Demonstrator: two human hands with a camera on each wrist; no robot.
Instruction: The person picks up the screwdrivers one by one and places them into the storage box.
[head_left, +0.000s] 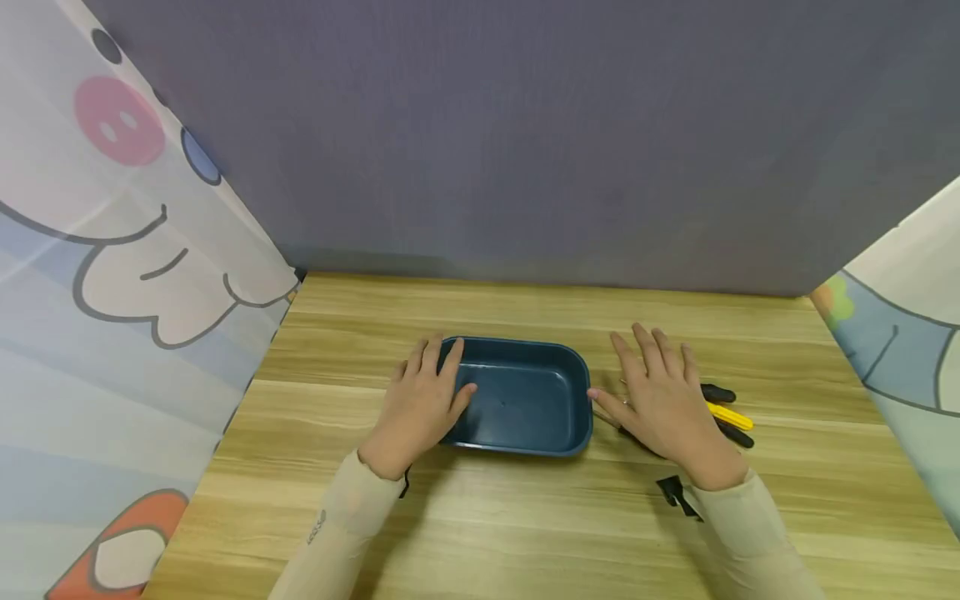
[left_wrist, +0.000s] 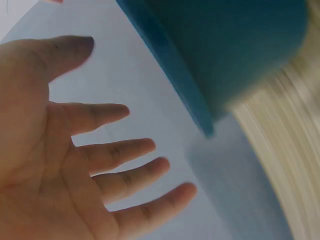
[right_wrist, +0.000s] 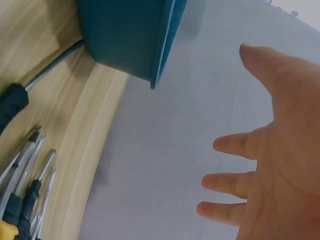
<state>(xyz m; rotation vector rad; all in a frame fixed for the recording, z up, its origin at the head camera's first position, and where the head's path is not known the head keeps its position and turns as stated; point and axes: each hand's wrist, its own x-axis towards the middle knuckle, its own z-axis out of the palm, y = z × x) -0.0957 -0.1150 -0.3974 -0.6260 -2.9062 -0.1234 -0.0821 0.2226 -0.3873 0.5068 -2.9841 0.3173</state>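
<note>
A dark blue rectangular plastic tray (head_left: pixel 517 408) sits upright on the wooden table with nothing in it. Over its left end hovers my left hand (head_left: pixel 420 408), palm down, fingers straight and spread, holding nothing. My right hand (head_left: pixel 663 408) is spread the same way just right of the tray, above a group of tools that it partly hides. From under it stick out a yellow handle (head_left: pixel 731 416) and black handles (head_left: pixel 718 392). In the right wrist view, a screwdriver (right_wrist: pixel 14 102) with a black grip points its shaft toward the tray, beside several tools with slim metal tips.
The table (head_left: pixel 525 533) has a light wood grain. A grey panel (head_left: pixel 525 142) rises along its back edge. Cartoon-printed curtains (head_left: pixel 150 250) hang at the left and right. A small black strap piece (head_left: pixel 678 497) shows by the right cuff.
</note>
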